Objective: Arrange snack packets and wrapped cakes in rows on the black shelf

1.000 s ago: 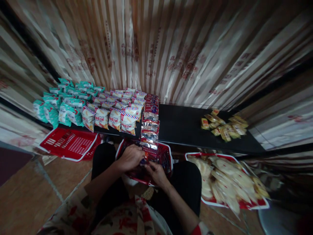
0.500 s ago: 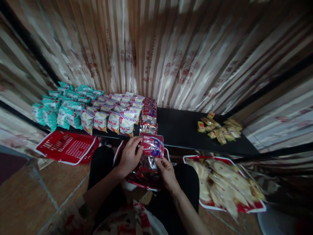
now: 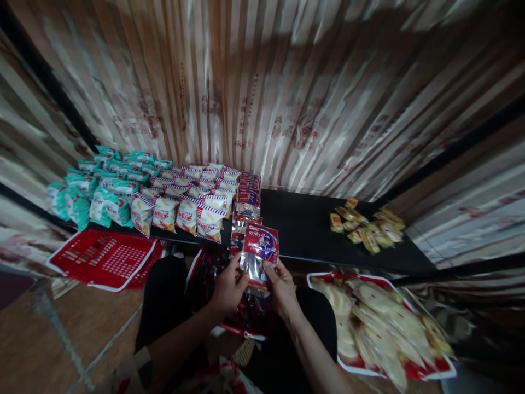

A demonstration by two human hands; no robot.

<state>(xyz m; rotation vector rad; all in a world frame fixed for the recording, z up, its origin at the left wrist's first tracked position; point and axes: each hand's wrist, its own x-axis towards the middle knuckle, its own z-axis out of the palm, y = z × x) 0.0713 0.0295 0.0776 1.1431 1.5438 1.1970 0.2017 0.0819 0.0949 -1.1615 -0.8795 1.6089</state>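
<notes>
A dark red snack packet (image 3: 261,243) with a purple-blue print and a silvery lower part is held upright between my two hands. My left hand (image 3: 229,285) grips its lower left edge, and my right hand (image 3: 281,284) pinches its right edge with the thumb in front. Below my hands, a red basket (image 3: 205,284) between my knees holds more dark red packets. Just beyond, a row of matching red packets (image 3: 249,198) lies overlapping on the black shelf (image 3: 299,224).
White striped snack bags (image 3: 187,213) and teal bags (image 3: 109,205) stand in rows on the shelf's left. Small yellow packs (image 3: 371,232) lie at its right. A red basket (image 3: 118,257) is at lower left; another basket (image 3: 447,369) holds pale flat packs. A striped curtain (image 3: 262,109) hangs behind.
The packet has been raised and tilted more upright, a little to the right. My left hand has shifted down from its upper left corner to its lower left edge. The camera view has shifted slightly.
</notes>
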